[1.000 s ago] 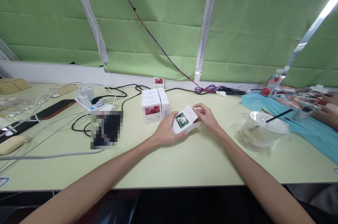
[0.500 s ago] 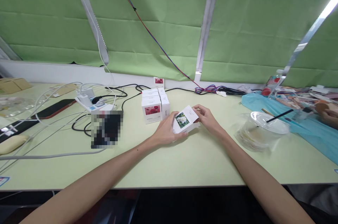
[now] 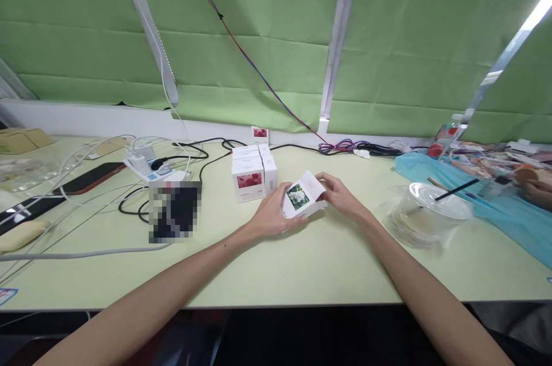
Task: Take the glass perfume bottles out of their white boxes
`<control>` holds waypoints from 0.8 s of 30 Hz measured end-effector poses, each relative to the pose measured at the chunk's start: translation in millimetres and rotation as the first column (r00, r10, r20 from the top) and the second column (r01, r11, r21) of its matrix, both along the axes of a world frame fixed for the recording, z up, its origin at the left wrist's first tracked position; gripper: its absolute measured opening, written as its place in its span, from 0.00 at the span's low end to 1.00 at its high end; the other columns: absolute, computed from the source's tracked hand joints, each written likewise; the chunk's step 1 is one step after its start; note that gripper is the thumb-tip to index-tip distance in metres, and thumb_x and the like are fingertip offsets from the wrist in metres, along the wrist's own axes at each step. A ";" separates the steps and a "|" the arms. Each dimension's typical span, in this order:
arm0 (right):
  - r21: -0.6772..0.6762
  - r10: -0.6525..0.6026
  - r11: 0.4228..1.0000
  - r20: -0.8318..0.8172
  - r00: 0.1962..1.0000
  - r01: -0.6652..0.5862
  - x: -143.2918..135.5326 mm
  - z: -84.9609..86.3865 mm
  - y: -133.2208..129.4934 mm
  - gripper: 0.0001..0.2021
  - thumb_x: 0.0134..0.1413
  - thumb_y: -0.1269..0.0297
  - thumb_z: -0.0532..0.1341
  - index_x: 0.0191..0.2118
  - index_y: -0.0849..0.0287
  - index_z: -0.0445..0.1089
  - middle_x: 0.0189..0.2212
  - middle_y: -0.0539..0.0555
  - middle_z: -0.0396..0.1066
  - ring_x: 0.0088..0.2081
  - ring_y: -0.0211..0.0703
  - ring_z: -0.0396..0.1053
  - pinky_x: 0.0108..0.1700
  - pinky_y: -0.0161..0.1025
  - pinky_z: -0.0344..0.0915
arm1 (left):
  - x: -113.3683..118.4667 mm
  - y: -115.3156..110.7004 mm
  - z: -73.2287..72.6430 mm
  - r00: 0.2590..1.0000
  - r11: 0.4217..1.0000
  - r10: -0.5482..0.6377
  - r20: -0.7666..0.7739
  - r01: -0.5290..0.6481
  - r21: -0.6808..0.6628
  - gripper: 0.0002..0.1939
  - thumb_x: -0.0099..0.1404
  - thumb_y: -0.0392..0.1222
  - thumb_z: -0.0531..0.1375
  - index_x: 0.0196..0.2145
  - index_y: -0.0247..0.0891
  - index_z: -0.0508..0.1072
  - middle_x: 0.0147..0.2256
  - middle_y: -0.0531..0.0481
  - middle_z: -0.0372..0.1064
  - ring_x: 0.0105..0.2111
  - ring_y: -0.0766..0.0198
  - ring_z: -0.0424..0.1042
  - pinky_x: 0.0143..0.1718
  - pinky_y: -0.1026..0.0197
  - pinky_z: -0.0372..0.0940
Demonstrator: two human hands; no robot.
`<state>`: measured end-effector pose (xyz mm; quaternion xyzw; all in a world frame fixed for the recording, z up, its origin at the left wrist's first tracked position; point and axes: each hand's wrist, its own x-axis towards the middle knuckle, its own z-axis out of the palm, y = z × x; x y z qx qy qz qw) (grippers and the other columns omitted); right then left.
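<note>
My left hand (image 3: 271,213) is wrapped round a small white carton (image 3: 298,195) with a white flower printed on its front, and holds it tilted above the table. At the carton's upper right end my right hand (image 3: 338,193) has its fingers curled round the end flap (image 3: 314,185). Another flap sticks out low on that side, below my right fingertips. What lies inside the carton is hidden from me. Just left of it stands a block of white cartons (image 3: 249,182), with red flowers on the front one.
A single red-flower carton (image 3: 260,134) stands behind the block. On the left are a power strip (image 3: 157,173), cables, phones and a pixelated patch. A clear lidded tub with a black straw (image 3: 435,210) stands right, beside blue plastic sheeting (image 3: 495,222) and another person's hand (image 3: 537,187).
The carton's end flap, earlier lying in line with the printed front, now stands bent up from it. Both hands have barely moved.
</note>
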<state>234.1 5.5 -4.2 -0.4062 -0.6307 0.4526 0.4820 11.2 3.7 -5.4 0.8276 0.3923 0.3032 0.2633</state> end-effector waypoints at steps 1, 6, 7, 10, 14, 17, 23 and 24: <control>0.003 0.002 1.000 0.013 1.000 -0.002 -0.4 0.8 -0.6 0.10 0.50 0.61 0.65 0.39 0.56 0.70 0.30 0.49 0.73 0.31 0.40 0.70 0.32 0.36 0.67 | 0.0 0.0 0.1 1.000 1.000 -0.005 -0.004 0.005 0.004 0.41 0.53 0.61 0.68 0.58 0.41 0.62 0.51 0.45 0.71 0.48 0.49 0.72 0.44 0.52 0.68; 0.011 -0.002 1.000 0.031 1.000 0.002 -3.2 3.5 -2.0 0.11 0.44 0.70 0.61 0.37 0.56 0.71 0.34 0.49 0.75 0.36 0.41 0.71 0.36 0.37 0.69 | 0.0 -0.3 0.3 1.000 1.000 -0.007 -0.013 0.007 0.009 0.40 0.54 0.60 0.67 0.59 0.41 0.61 0.52 0.44 0.70 0.49 0.49 0.71 0.45 0.52 0.67; 0.010 -0.005 1.000 0.033 0.999 0.005 -3.6 3.7 -2.1 0.11 0.43 0.70 0.61 0.37 0.56 0.71 0.34 0.49 0.75 0.36 0.42 0.71 0.36 0.37 0.69 | 0.0 -0.4 0.3 1.000 1.000 -0.005 -0.013 0.005 0.007 0.40 0.54 0.60 0.67 0.59 0.40 0.61 0.52 0.43 0.70 0.49 0.49 0.71 0.45 0.52 0.67; 0.010 -0.008 1.000 0.033 0.999 0.007 -4.6 4.0 -2.3 0.12 0.41 0.71 0.60 0.37 0.56 0.71 0.34 0.49 0.74 0.37 0.43 0.71 0.37 0.38 0.69 | 0.1 -0.4 0.3 1.000 1.000 -0.001 -0.013 0.002 0.006 0.41 0.54 0.60 0.67 0.59 0.40 0.61 0.52 0.43 0.70 0.50 0.48 0.71 0.45 0.52 0.67; 0.020 -0.004 1.000 0.033 0.999 0.003 -5.9 4.7 -3.4 0.14 0.40 0.72 0.58 0.36 0.57 0.72 0.34 0.49 0.74 0.36 0.42 0.71 0.37 0.37 0.68 | 0.2 -0.4 0.1 1.000 1.000 -0.011 -0.009 0.011 0.018 0.40 0.54 0.60 0.67 0.59 0.40 0.61 0.53 0.43 0.70 0.50 0.48 0.71 0.45 0.52 0.67; 0.026 -0.003 1.000 0.049 0.999 0.002 -6.7 5.0 -3.9 0.15 0.40 0.72 0.58 0.38 0.58 0.73 0.34 0.49 0.74 0.36 0.42 0.70 0.36 0.37 0.67 | 0.1 -0.6 -0.2 1.000 1.000 -0.010 -0.008 0.010 0.018 0.40 0.54 0.60 0.67 0.59 0.40 0.61 0.53 0.43 0.70 0.50 0.48 0.71 0.45 0.52 0.67; 0.021 0.050 0.998 0.069 0.996 -0.051 -5.9 2.6 -2.1 0.16 0.41 0.71 0.59 0.39 0.60 0.75 0.36 0.52 0.76 0.38 0.44 0.71 0.40 0.39 0.67 | -0.2 -0.2 -1.0 1.000 1.000 -0.010 -0.008 0.010 0.008 0.40 0.54 0.61 0.67 0.59 0.41 0.61 0.53 0.43 0.70 0.51 0.48 0.71 0.46 0.52 0.67; 0.018 0.055 0.998 0.071 0.996 -0.056 -5.7 1.9 -1.7 0.16 0.41 0.71 0.59 0.40 0.60 0.75 0.36 0.52 0.77 0.38 0.45 0.71 0.40 0.39 0.67 | -0.3 0.0 -1.1 1.000 1.000 -0.011 -0.010 0.011 0.010 0.41 0.54 0.61 0.66 0.59 0.40 0.61 0.53 0.43 0.70 0.51 0.48 0.70 0.46 0.51 0.67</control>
